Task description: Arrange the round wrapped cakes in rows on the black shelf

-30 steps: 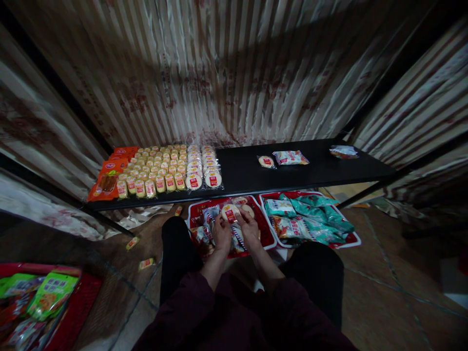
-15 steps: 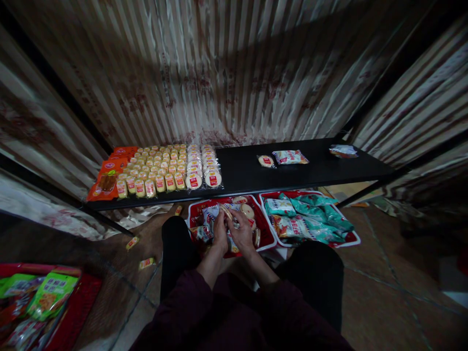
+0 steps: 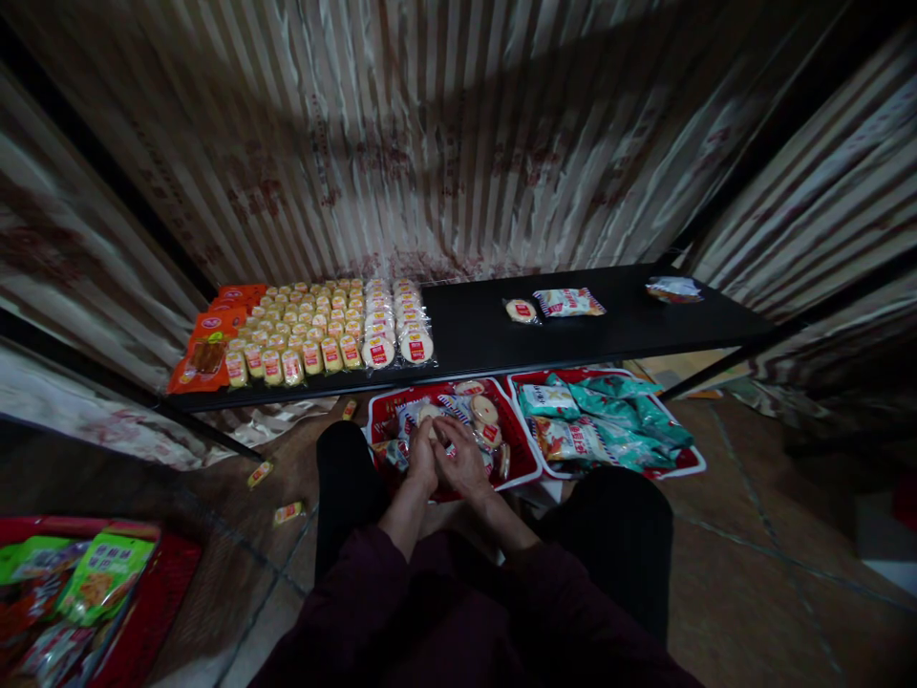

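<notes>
Over the red basket point(image 3: 526, 457), my left hand point(image 3: 422, 459) and my right hand point(image 3: 460, 461) are close together, both closed on a round packaged cracker point(image 3: 428, 413). Its pale top shows between the fingers; the rest is hidden. Inside this basket lie more round packaged crackers point(image 3: 484, 411) and some striped snack packets point(image 3: 412, 419). On the black shelf point(image 3: 473, 330) in front, two columns of the same round crackers point(image 3: 416, 347) stand on edge. Beside them to the left are rows of small yellow wrapped cakes point(image 3: 313, 356) and orange packets point(image 3: 204, 355).
A second basket point(image 3: 692, 468) with teal packets point(image 3: 608, 409) adjoins on the right. Farther right on the shelf lie a single cracker point(image 3: 521, 311), a striped packet point(image 3: 570, 302) and another packet point(image 3: 673, 290). Small wrapped cakes point(image 3: 288, 513) lie on the floor, near a red crate point(image 3: 161, 592).
Both hands have shifted slightly left and down over the basket, still together. The cracker in them has turned, from edge-on to showing more of its pale face.
</notes>
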Demonstrator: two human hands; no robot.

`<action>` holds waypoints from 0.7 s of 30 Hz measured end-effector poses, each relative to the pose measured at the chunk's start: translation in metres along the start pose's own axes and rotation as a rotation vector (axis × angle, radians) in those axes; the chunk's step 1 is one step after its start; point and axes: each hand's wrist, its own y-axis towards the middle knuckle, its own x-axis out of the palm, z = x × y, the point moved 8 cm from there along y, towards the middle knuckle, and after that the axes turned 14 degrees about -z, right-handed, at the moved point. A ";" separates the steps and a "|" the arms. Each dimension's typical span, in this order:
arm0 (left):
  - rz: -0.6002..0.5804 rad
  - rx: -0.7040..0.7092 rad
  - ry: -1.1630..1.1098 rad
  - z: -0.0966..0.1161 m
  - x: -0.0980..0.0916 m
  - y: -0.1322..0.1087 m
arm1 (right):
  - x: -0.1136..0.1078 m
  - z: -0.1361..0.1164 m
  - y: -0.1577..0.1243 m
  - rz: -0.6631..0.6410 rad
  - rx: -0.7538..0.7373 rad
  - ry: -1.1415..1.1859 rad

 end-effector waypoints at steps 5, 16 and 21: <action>-0.039 -0.088 -0.178 -0.009 0.002 0.000 | -0.008 0.011 -0.002 0.077 0.090 -0.035; -0.087 -0.090 -0.218 -0.004 0.008 0.000 | -0.012 0.043 -0.004 0.118 0.272 0.278; -0.076 -0.094 -0.257 -0.007 0.003 0.003 | -0.010 0.050 -0.006 0.140 0.292 0.358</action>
